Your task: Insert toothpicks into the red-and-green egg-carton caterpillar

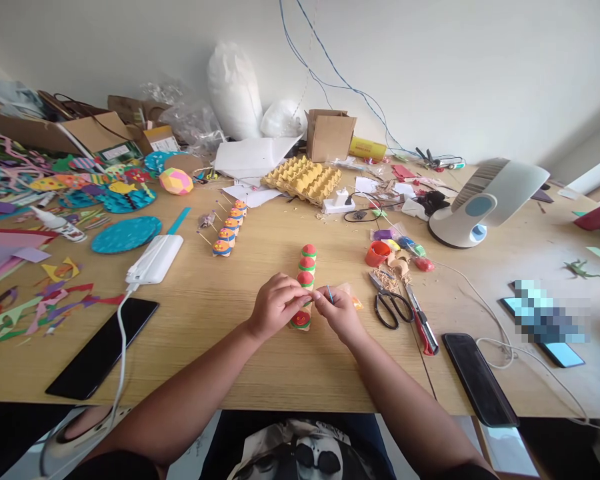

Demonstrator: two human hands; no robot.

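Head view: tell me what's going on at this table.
A person works at a cluttered wooden table, both hands meeting over a red-and-green craft caterpillar. The left hand curls over its middle; the right hand pinches a thin blue stick beside it. Scissors lie just right of the hands, and an orange-and-blue caterpillar sits further back.

Hands: two, left hand and right hand.
Dome rows: two; centre row shows four domes with others hidden, left row has five.
Blue stick: one.
Phones: two dark, left phone and right phone.
Scissors: one pair.
Knife: one.
Fan: one.
Egg tray: one.
Power bank: one.
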